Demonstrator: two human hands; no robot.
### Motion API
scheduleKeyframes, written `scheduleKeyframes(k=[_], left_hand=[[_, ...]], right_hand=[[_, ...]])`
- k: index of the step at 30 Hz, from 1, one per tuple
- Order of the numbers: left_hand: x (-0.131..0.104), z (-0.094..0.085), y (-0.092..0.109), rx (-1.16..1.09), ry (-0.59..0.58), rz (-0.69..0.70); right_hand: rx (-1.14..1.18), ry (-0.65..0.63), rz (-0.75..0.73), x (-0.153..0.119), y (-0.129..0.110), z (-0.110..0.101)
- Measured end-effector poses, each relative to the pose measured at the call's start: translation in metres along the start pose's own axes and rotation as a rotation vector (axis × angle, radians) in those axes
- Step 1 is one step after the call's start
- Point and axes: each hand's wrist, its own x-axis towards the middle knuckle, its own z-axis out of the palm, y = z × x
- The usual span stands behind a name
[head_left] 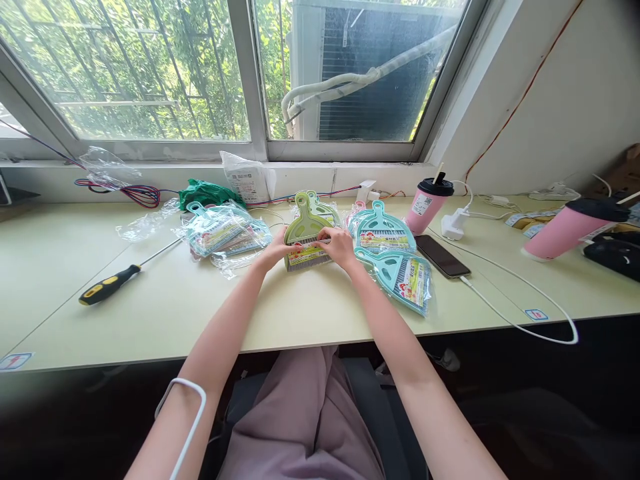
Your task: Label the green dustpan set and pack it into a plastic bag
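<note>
Both hands are working at the green dustpan (306,235) mid-counter, arms reaching straight fwd from the body, wrists low. Left hand (277,251) is curling its fingers round the pan's left edge, gripping it. Right hand (339,245) is pinching the printed label (307,252) across the pan's front w/ bent fingers, thumb on top. Pan is lying flat on the counter (200,313), handle pointing to the window, grey bristles showing under the label. Teal pans in plastic (400,273) are lying just right of it, another bagged stack (225,232) at left. Screwdriver (117,277) is lying well apart, far left; phone (442,256) sitting at right.
</note>
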Motion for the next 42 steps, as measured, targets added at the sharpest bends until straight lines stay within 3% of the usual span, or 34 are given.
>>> scheduleKeyframes(k=[5,8,11,15,17,21,23,29,35,37,42], left_hand=[[0.002,-0.002,0.000,-0.025,0.058,0.035],[0.003,-0.004,0.002,-0.084,0.114,0.073],[0.003,-0.007,0.008,-0.126,0.181,0.123],[0.001,-0.009,0.016,-0.144,0.231,0.184],[0.001,-0.009,0.018,-0.144,0.230,0.207],[0.002,-0.005,0.016,-0.145,0.228,0.211],[0.001,-0.002,0.016,-0.150,0.227,0.200],[-0.001,0.006,0.016,-0.159,0.195,0.196],[0.003,-0.005,0.021,0.083,0.209,0.218],[0.004,-0.013,0.025,0.258,0.326,0.197],[-0.001,-0.040,0.026,0.855,0.956,0.050]], right_hand=[[-0.180,0.165,-0.033,-0.005,-0.008,-0.005],[-0.161,0.231,-0.003,-0.009,-0.015,-0.008],[-0.016,0.347,0.127,-0.009,-0.022,-0.004],[0.351,0.516,0.384,-0.003,-0.026,0.008],[0.607,0.485,0.501,0.000,-0.027,0.015],[1.130,0.130,0.521,0.001,-0.030,0.028],[1.283,0.016,0.523,-0.002,-0.033,0.033],[1.448,0.044,0.586,-0.005,-0.039,0.032],[1.483,0.111,0.611,-0.002,-0.033,0.024],[1.481,0.153,0.616,0.000,-0.028,0.021],[1.463,0.246,0.635,0.003,-0.014,0.014]])
